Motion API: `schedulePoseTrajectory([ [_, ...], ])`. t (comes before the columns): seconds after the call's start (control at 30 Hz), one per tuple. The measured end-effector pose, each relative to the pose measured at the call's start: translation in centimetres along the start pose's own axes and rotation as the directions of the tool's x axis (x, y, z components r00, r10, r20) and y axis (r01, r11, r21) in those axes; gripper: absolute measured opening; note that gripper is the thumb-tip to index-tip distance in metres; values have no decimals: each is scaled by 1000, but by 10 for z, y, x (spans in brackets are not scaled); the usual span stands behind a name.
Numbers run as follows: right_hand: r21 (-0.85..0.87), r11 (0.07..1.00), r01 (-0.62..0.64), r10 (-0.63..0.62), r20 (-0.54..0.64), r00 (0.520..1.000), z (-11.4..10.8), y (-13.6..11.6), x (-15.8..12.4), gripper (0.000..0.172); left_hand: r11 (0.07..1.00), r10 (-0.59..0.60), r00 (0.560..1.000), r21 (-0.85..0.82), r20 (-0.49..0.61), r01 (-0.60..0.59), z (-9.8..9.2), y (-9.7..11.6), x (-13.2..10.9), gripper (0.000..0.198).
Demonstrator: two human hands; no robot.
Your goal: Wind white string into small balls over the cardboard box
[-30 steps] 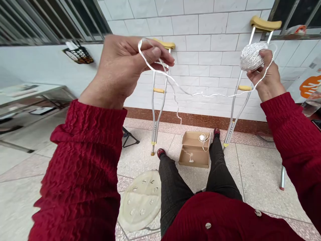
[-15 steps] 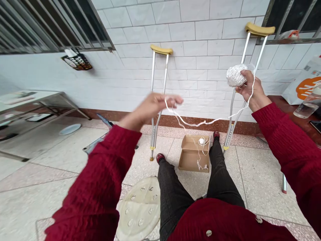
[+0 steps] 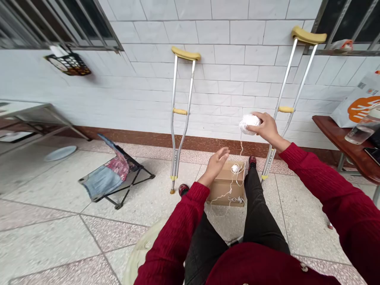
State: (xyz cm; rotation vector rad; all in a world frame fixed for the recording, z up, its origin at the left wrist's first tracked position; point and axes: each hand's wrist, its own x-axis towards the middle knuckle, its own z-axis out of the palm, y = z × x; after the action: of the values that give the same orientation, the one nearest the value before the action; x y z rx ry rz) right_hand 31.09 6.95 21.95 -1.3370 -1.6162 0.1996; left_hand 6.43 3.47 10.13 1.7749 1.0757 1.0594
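Open air separates the left hand [image 3: 217,164] from the right hand [image 3: 265,126]; only a strand [image 3: 241,147] dangling from the ball of white string [image 3: 248,124] hangs in that gap. The cardboard box [image 3: 221,189] on the floor [image 3: 305,213] is open from above, but the legs [image 3: 257,202] flank it. Along the floor's far edge the wall [image 3: 222,71] blocks passage, with one crutch [image 3: 180,112] standing left of the box and another crutch [image 3: 285,109] behind the right wrist.

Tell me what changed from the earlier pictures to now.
The left hand came down toward the cardboard box and appears to have let go of the white strand. The right hand moved down and leftward, still holding the white ball. The crutches stayed by the wall.
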Motion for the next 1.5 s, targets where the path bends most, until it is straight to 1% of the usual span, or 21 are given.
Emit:
schedulePoseTrajectory([
  [0.1,-159,984,78,-76,19,997,20,-3,-15,56,970,89,995,-221,-55,-99,16,39,15,44],
  [0.17,-166,979,122,-117,34,992,28,-4,-24,57,949,75,995,-301,-66,-91,22,47,23,45],
  [0.23,-158,976,149,-146,30,989,33,-5,-33,57,948,41,998,-312,-55,-57,27,43,29,40],
  [0.3,-148,975,167,-165,24,986,35,-5,-39,58,969,9,999,-247,-40,-19,28,32,31,30],
  [0.37,-142,973,181,-179,30,983,36,-3,-44,59,984,-24,999,-179,-44,15,25,24,31,25],
  [0.43,-148,973,177,-173,43,984,37,1,-47,61,984,-35,997,-174,-69,23,20,24,25,24],
  [0.53,-182,979,96,-92,32,995,42,13,-48,62,976,-7,999,-219,-38,-2,12,38,8,25],
  [0.63,-158,987,-11,18,43,999,52,25,-49,61,973,29,996,-232,87,-8,11,51,-12,34],
  [0.7,2,991,-131,130,93,987,60,29,-51,57,975,34,988,-222,149,0,17,47,-22,38],
  [0.73,120,968,-220,204,137,969,63,30,-53,55,978,23,985,-207,171,13,22,40,-26,38],
  [0.83,401,776,-486,357,355,864,67,26,-64,51,991,-45,980,-118,193,68,33,6,-34,38],
  [0.93,412,613,-674,382,593,709,57,19,-81,50,995,-98,988,36,118,95,35,-29,-34,35],
  [1.0,379,519,-766,350,724,595,46,12,-96,49,985,-103,992,149,79,90,31,-43,-30,29],
  [1.1,345,428,-835,208,862,463,34,6,-122,48,971,-29,984,237,175,-14,18,-44,-15,22],
  [1.17,290,427,-857,144,913,381,34,10,-138,47,957,50,966,265,255,-119,8,-35,0,21],
  [1.23,210,470,-857,178,929,325,43,24,-152,45,918,118,950,334,288,-215,-1,-21,14,21],
  [1.3,130,532,-837,297,897,328,58,44,-162,41,848,174,929,431,326,-310,-5,-7,23,22],
  [1.33,108,558,-823,365,859,360,66,54,-164,39,809,188,918,475,348,-346,-4,-2,25,23],
  [1.37,99,569,-816,434,807,400,75,64,-164,37,779,187,911,510,367,-365,-1,3,24,24],
  [1.43,112,583,-805,568,652,502,92,78,-159,38,764,133,920,553,370,-333,8,5,16,26],
  [1.5,195,589,-784,638,483,599,102,81,-147,43,816,28,932,530,363,-231,18,1,4,29],
])
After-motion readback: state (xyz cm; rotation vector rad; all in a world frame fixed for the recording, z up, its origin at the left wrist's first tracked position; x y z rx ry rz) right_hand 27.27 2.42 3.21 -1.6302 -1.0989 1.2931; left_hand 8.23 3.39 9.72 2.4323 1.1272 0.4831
